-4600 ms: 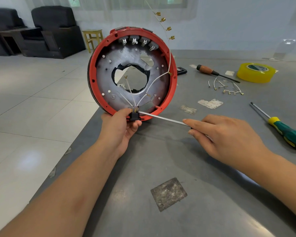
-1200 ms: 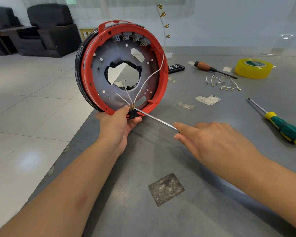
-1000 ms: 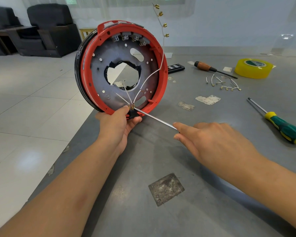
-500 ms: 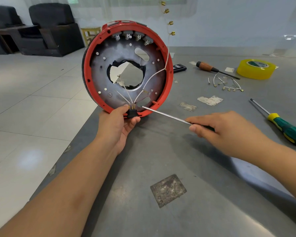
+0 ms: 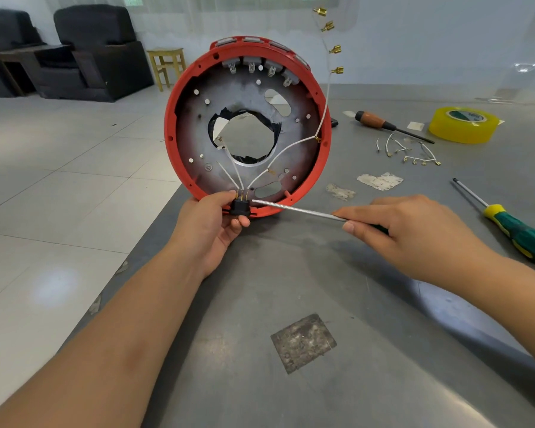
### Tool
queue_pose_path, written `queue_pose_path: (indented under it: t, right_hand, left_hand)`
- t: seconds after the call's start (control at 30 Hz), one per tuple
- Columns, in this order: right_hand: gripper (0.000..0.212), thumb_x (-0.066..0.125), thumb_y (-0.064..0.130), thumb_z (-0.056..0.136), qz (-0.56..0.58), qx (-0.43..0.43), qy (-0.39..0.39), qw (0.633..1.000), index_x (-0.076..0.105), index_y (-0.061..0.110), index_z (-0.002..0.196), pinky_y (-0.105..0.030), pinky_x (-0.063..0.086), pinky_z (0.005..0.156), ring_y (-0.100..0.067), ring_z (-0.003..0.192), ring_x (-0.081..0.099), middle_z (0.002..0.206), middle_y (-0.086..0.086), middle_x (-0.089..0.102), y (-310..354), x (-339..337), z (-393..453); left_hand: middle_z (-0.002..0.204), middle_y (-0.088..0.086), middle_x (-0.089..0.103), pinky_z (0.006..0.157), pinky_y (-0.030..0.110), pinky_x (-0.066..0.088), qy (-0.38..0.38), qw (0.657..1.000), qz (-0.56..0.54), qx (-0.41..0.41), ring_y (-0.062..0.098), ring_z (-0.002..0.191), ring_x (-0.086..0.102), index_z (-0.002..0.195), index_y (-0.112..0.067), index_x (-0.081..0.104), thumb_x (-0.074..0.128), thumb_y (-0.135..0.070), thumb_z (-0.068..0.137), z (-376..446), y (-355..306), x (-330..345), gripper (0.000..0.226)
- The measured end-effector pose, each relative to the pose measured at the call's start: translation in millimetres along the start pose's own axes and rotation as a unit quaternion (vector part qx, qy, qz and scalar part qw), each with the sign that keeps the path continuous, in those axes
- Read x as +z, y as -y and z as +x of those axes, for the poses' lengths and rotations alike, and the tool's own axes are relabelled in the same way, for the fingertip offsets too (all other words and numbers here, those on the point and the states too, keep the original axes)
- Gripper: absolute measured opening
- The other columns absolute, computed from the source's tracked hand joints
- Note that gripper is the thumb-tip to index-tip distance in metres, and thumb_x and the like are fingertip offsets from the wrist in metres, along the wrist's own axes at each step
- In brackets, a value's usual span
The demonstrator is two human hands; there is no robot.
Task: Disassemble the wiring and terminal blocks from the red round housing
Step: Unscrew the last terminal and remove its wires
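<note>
The red round housing (image 5: 171, 125) stands on edge at the table's left corner, its grey inner plate facing me. My left hand (image 5: 209, 225) grips its bottom rim, thumb and fingers around a small black terminal block (image 5: 240, 206) with white wires (image 5: 278, 156) fanning up from it. One wire rises past the rim with several brass connectors (image 5: 334, 50). My right hand (image 5: 411, 230) holds a screwdriver (image 5: 294, 209); its tip meets the housing just right of the block. Grey terminal blocks (image 5: 261, 67) line the upper inside rim.
On the grey metal table (image 5: 291, 288) lie a green-yellow screwdriver (image 5: 519, 233), a wooden-handled screwdriver (image 5: 383, 124), a yellow tape roll (image 5: 463, 124), loose wire pieces (image 5: 411, 151) and tape scraps (image 5: 379, 181). The table edge runs under my left arm; tiled floor and black armchairs beyond.
The housing has turned so its open face points more squarely at me. My right hand has slid back along the screwdriver shaft, whose tip stays by the black block.
</note>
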State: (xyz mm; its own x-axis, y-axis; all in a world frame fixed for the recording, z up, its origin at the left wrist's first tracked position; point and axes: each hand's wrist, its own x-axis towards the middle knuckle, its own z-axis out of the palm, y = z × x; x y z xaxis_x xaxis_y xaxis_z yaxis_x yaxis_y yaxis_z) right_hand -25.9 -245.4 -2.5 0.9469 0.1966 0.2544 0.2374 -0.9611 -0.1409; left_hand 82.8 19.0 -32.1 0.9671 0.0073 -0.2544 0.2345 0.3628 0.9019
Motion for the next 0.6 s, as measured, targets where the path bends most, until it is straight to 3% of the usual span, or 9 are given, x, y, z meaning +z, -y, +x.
queue_pose_path:
  t: [0.2,0.37,0.6]
  right_hand:
    - [0.051,0.027,0.059,0.097,-0.022,-0.029,-0.038,0.999,0.064,0.047,0.131,-0.027,0.03,0.058,-0.022,0.084,0.063,0.094,0.015,0.067,-0.2,0.9,-2.7]
    - [0.048,0.031,0.055,0.098,-0.026,-0.045,-0.059,0.997,0.065,0.045,0.13,-0.027,0.033,0.057,-0.024,0.081,0.064,0.093,0.013,0.068,-2.8,1.0,-2.1]
    - [0.043,0.039,0.048,0.1,-0.047,-0.059,-0.085,0.994,0.069,0.038,0.128,-0.027,0.037,0.053,-0.028,0.074,0.066,0.088,0.007,0.068,-2.5,4.3,-3.7]
  left_hand:
    - [0.077,0.012,0.076,0.039,0.02,0.043,0.016,1.0,0.008,-0.016,0.018,0.047,0.056,0.106,0.0,0.063,0.059,-0.005,0.1,-0.1,-2.5,-2.0,0.009]
    - [0.074,0.013,0.073,0.038,0.019,0.041,0.017,0.999,0.011,-0.029,0.016,0.046,0.053,0.099,-0.002,0.064,0.059,-0.005,0.099,-1.7,-3.9,-1.5,0.005]
    - [0.088,0.018,0.069,0.037,0.019,0.041,0.01,0.999,0.022,-0.036,0.016,0.044,0.051,0.108,-0.002,0.061,0.059,-0.006,0.1,-2.2,-4.9,-1.1,0.01]
